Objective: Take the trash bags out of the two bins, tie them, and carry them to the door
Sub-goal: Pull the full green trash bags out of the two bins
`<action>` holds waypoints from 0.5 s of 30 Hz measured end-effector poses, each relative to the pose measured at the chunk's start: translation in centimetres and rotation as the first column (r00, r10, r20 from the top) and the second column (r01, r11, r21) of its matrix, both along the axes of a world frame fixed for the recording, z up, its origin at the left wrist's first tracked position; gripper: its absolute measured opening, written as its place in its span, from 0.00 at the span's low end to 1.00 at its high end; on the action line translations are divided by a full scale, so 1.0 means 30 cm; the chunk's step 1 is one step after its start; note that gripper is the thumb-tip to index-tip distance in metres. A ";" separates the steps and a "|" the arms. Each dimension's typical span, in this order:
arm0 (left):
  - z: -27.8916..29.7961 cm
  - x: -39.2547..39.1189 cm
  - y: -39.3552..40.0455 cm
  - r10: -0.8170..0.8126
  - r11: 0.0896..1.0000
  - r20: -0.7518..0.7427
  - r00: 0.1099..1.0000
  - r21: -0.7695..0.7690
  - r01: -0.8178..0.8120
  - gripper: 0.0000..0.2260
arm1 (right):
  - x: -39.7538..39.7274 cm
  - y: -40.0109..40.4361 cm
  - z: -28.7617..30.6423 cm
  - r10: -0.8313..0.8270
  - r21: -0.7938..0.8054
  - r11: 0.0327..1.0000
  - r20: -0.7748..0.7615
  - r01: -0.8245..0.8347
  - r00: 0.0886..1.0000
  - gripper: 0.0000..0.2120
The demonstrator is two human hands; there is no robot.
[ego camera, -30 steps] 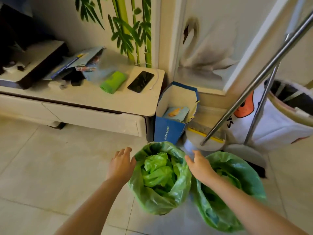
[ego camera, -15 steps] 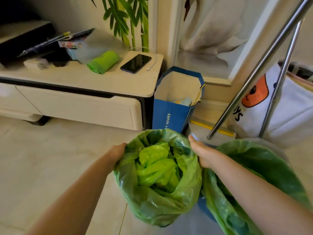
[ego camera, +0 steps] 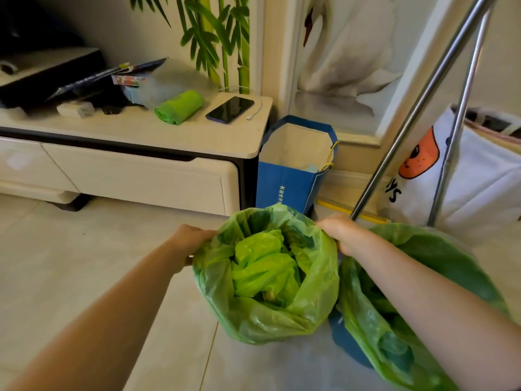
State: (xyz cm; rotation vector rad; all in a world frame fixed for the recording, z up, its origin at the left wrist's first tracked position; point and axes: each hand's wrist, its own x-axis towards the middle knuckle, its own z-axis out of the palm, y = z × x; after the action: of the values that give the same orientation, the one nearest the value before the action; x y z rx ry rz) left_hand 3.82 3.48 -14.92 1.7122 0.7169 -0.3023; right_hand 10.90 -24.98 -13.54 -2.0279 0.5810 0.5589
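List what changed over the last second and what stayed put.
Both hands closed in on the left trash bag: the left hand now grips its left rim, the right hand its right rim. The right trash bag, phone and blue paper bag stayed where they were.

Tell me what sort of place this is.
Most likely a room in a home, perhaps a living room. A low cabinet holds a phone and a roll of green bags, a laundry hamper stands by the wall, and both hands grip a green trash bag on the tiled floor.
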 end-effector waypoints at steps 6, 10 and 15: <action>0.045 0.011 -0.005 0.045 0.997 0.114 0.992 0.050 -0.051 0.07 | -0.044 0.014 0.095 -0.031 -0.001 0.999 0.181 0.032 0.983 0.13; 0.106 -0.007 -0.013 0.045 0.997 0.126 0.991 0.061 -0.053 0.07 | -0.099 0.014 0.157 0.026 0.001 1.000 0.308 -0.028 0.951 0.12; 0.192 -0.080 -0.017 -0.031 0.996 0.140 0.990 0.093 0.018 0.08 | -0.198 -0.031 0.243 0.089 -0.021 0.996 0.390 -0.088 0.917 0.13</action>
State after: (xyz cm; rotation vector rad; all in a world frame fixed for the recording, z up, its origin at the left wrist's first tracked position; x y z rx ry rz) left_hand 1.41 2.97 -9.16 1.8106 0.6136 -0.1653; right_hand 4.97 -25.91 -6.25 -2.1008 0.2494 0.1916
